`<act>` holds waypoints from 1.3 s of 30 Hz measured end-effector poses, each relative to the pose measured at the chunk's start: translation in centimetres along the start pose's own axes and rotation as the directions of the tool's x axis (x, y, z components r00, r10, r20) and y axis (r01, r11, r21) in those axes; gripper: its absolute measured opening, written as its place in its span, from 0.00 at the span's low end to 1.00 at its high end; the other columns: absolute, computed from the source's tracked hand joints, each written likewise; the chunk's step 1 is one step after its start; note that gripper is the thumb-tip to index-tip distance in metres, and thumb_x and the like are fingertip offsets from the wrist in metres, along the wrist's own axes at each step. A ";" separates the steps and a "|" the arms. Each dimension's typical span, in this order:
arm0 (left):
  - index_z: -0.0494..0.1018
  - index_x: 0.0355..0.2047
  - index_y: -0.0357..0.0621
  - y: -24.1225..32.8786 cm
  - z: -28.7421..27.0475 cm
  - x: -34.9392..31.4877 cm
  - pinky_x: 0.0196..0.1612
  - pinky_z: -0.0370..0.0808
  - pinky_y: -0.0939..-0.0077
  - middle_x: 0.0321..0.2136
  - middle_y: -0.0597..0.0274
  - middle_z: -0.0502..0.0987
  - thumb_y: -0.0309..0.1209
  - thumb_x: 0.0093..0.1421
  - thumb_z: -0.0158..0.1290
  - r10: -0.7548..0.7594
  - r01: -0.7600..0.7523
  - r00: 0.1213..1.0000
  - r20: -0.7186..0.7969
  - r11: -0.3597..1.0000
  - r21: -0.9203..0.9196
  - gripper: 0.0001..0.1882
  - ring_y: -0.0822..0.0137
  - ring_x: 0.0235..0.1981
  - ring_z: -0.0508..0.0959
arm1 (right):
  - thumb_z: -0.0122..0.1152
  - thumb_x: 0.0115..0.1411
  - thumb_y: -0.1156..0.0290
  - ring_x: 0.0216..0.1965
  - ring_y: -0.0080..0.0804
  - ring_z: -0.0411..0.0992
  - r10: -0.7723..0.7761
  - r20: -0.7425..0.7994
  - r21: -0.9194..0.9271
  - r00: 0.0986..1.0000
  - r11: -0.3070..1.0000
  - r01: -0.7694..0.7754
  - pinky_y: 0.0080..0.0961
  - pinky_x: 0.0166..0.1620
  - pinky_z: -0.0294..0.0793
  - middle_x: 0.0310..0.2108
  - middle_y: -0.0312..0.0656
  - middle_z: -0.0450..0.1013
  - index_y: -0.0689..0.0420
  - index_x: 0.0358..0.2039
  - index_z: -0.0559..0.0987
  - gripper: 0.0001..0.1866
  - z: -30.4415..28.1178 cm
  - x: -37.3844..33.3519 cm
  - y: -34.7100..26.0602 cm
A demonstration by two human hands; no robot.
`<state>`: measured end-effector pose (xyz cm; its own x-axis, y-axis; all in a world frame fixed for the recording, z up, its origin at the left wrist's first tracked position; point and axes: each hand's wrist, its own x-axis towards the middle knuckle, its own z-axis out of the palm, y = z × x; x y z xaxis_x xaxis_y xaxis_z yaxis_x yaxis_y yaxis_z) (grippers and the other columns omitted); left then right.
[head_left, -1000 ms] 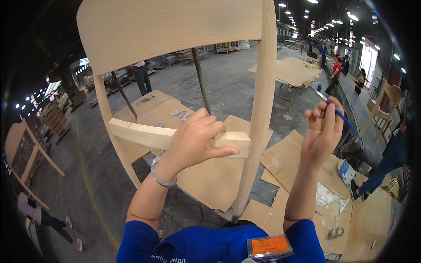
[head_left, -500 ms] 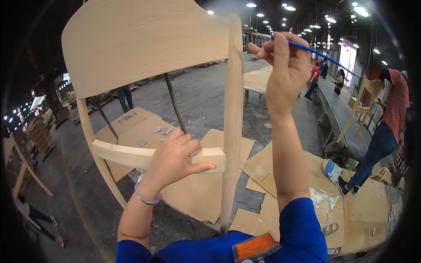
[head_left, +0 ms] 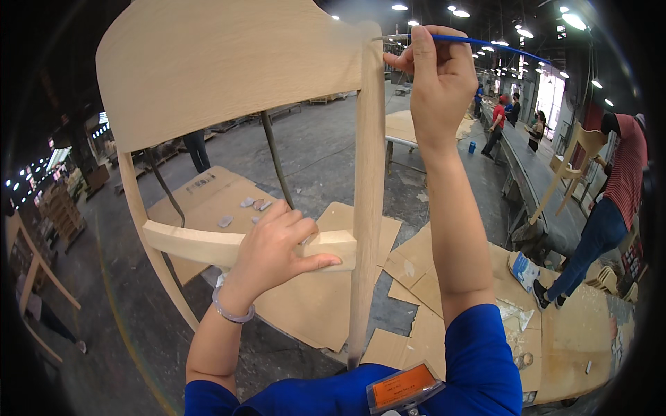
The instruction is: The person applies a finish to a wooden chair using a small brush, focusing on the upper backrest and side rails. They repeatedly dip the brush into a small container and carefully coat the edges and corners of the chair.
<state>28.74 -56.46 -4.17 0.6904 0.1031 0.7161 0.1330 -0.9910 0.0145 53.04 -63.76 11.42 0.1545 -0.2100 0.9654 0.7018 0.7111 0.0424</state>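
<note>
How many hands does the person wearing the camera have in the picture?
2: the left hand grips the wooden crossbar, and the right hand holds a blue-handled brush up by the backrest's top right corner. Both show clearly.

Cardboard (head_left: pixel 312 305) lies behind the chair frame (head_left: pixel 236 80).

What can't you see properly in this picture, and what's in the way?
All in the head view:
Tip of the blue brush in the right hand: blurred by a hazy patch at the chair corner, so I can't tell if it touches.
Top of the chair: cut off by the upper edge.
Part of the wooden rail: hidden by the left hand.
What the far person in red is doing: too small.
</note>
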 end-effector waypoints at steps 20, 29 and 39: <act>0.80 0.29 0.42 -0.8 0.0 -0.2 0.34 0.70 0.66 0.23 0.63 0.73 0.57 0.45 0.73 -0.021 0.021 1.000 0.003 1.000 0.001 0.30 0.60 0.33 0.70 | 0.61 0.72 0.72 0.29 0.17 0.75 -0.053 0.000 -0.093 0.999 0.994 0.053 0.23 0.38 0.89 0.27 0.36 0.74 0.66 0.41 0.78 0.09 1.2 -0.1 1.4; 0.78 0.28 0.42 -0.6 0.2 -0.3 0.34 0.70 0.66 0.23 0.62 0.72 0.58 0.48 0.71 -0.013 0.012 1.000 0.005 1.000 0.009 0.29 0.60 0.33 0.69 | 0.61 0.72 0.72 0.29 0.17 0.74 -0.062 -0.005 0.000 0.998 0.998 0.062 0.23 0.36 0.88 0.26 0.36 0.74 0.66 0.41 0.78 0.09 1.1 -0.2 2.0; 0.78 0.28 0.44 -1.0 0.2 -0.5 0.33 0.67 0.67 0.23 0.65 0.72 0.58 0.44 0.73 -0.043 0.043 0.999 0.014 0.999 -0.008 0.30 0.61 0.33 0.68 | 0.62 0.71 0.72 0.29 0.16 0.74 -0.057 -0.001 0.001 0.998 0.998 0.057 0.23 0.36 0.88 0.26 0.36 0.74 0.66 0.40 0.79 0.09 1.4 -0.2 2.4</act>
<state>28.41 -55.50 -4.71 0.6939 0.1467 0.7049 0.1569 -0.9863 0.0508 53.72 -61.12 11.65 0.1148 -0.2511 0.9611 0.7092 0.6982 0.0977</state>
